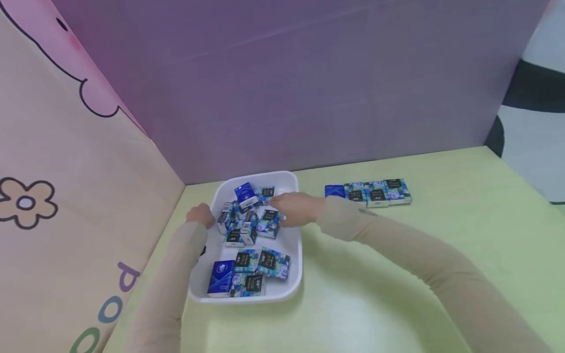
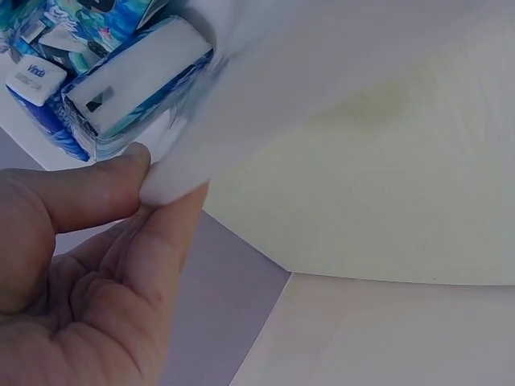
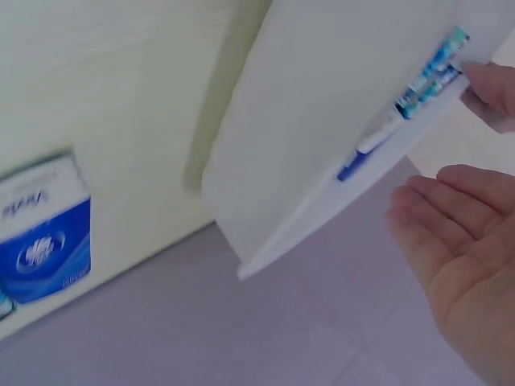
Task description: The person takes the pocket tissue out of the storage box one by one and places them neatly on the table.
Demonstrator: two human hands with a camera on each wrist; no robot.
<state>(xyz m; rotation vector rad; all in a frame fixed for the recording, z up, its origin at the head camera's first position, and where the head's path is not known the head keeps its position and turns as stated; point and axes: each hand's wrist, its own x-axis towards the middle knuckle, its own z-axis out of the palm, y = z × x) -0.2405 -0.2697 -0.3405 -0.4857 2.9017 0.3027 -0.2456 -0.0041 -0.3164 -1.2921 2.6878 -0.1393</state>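
Note:
A white plastic tub (image 1: 247, 300) on the pale green table holds several pocket tissue packs. Some are floral with black labels, like the pack (image 1: 273, 264) near its front; others are plain blue, such as one pack (image 1: 221, 275) in the front left corner. My left hand (image 1: 200, 215) pinches the tub's left rim between thumb and fingers, seen closely in the left wrist view. Over the tub's right side reaches my right hand (image 1: 297, 208), close to a floral pack (image 1: 268, 223). In the right wrist view its fingers (image 3: 451, 229) are extended, thumb apart, with nothing between them.
To the tub's right, a row of tissue packs (image 1: 376, 194) lies on the table (image 1: 463, 220), the blue one at its left end. A purple panel (image 1: 282, 98) stands behind, and a cartoon-printed panel (image 1: 66, 147) rises at the left.

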